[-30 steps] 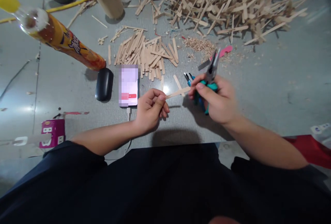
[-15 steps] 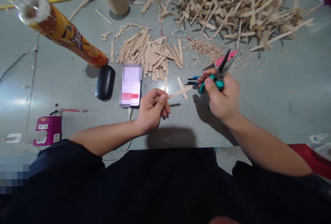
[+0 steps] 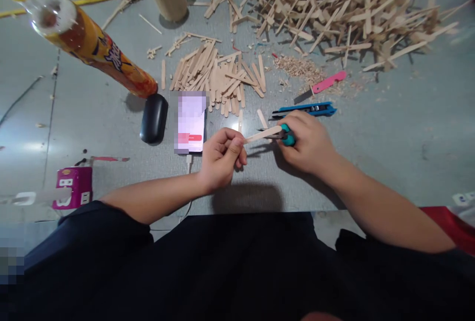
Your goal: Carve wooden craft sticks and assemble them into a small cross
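Observation:
Pinched between the thumb and fingers of my left hand [image 3: 223,155] is the near end of a wooden craft stick [image 3: 264,134]. My right hand [image 3: 309,143] is wrapped round the green-handled needle-nose pliers [image 3: 288,135]. Their jaws point left and lie at the stick, partly hidden behind it; whether they grip it I cannot tell. Another craft stick [image 3: 261,118] lies on the table just beyond. A blue utility knife [image 3: 315,109] rests right behind my right hand, and a pink-handled folding knife [image 3: 328,83] lies farther back.
A heap of craft sticks [image 3: 222,78] lies ahead, with a bigger pile of joined sticks [image 3: 356,14] at the back right. Wood shavings [image 3: 299,69] sit between them. On the left are a phone [image 3: 191,125] on a cable, a black case [image 3: 154,118] and a tall orange bottle [image 3: 100,49].
My right hand has turned the pliers from pointing up and away to pointing left, bringing their jaws to the stick. The blue utility knife has come into fuller view. My left hand stays almost still.

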Action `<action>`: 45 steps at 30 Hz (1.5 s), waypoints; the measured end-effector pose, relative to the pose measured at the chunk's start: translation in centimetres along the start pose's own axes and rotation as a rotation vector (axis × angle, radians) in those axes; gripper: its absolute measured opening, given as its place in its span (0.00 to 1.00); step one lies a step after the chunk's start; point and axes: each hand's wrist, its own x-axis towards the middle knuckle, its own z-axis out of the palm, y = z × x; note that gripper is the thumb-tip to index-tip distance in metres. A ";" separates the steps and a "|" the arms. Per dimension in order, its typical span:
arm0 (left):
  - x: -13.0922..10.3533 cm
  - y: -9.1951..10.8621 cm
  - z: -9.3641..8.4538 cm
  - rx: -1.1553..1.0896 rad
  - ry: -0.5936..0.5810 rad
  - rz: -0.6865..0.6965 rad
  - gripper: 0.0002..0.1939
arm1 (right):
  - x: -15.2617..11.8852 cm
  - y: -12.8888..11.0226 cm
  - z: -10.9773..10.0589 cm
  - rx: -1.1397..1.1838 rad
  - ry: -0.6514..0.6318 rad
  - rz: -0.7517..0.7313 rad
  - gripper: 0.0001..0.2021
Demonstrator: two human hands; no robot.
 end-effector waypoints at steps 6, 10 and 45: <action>0.3 0.1 -0.1 -0.041 -0.034 -0.089 0.21 | 0.0 -0.6 -0.9 -0.109 -0.036 -0.071 0.08; 0.4 0.1 -0.1 -0.072 -0.065 -0.112 0.21 | 0.1 -0.3 -0.8 -0.091 0.014 -0.086 0.09; 0.7 0.7 -0.5 0.099 -0.111 0.033 0.18 | -0.7 -1.9 -1.8 -0.190 -0.157 -0.035 0.10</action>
